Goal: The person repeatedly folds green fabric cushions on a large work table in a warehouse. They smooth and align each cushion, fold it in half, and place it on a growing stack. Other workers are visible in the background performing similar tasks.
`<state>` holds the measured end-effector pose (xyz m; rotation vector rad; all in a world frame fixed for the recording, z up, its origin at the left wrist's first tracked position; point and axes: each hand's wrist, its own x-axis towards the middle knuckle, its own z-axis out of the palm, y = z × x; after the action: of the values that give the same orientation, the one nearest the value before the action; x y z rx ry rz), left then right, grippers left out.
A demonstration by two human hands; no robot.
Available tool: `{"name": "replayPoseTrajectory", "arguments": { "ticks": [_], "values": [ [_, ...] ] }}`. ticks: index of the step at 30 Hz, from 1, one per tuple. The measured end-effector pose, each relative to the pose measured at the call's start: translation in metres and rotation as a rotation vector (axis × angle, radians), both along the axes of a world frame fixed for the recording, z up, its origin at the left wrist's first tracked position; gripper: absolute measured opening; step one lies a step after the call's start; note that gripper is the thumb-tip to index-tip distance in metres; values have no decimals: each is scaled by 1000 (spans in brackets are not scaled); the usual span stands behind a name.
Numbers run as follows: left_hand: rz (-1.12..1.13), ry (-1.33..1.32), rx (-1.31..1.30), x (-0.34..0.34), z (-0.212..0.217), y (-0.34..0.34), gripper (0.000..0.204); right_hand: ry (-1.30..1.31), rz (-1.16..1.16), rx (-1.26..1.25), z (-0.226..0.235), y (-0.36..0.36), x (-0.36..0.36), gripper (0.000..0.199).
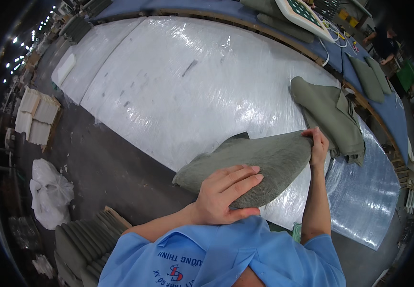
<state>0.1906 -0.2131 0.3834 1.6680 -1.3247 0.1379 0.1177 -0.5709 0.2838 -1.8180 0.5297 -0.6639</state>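
A grey-green fabric cushion is held tilted in front of my body, above the near edge of the plastic-wrapped table. My left hand grips its near edge, fingers lying across the ribbed fabric and thumb along the lower side. At the cushion's right corner, my right hand is closed, thumb and fingers pinching the fabric. The cushion's left end tapers, and a darker flap sticks up on its far side. Just beyond my right hand lies a crumpled grey-green fabric cover.
Shiny plastic film covers the pale table. Behind it runs a blue-topped bench carrying more cushions and a white-framed panel. Stacked grey-green cushions and a white plastic bag are at left. Another person stands far right.
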Motion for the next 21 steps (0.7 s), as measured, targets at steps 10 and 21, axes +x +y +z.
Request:
{"name": "replayPoseTrajectory", "arguments": {
  "ticks": [10,21],
  "values": [
    [56,-34,-18,4,-7,0,64,-39,-61,20,-5,8,-7,51],
    [36,-211,-203,16,-24,10,42,-166,-206,134,-25,-3,17,30]
  ]
}}
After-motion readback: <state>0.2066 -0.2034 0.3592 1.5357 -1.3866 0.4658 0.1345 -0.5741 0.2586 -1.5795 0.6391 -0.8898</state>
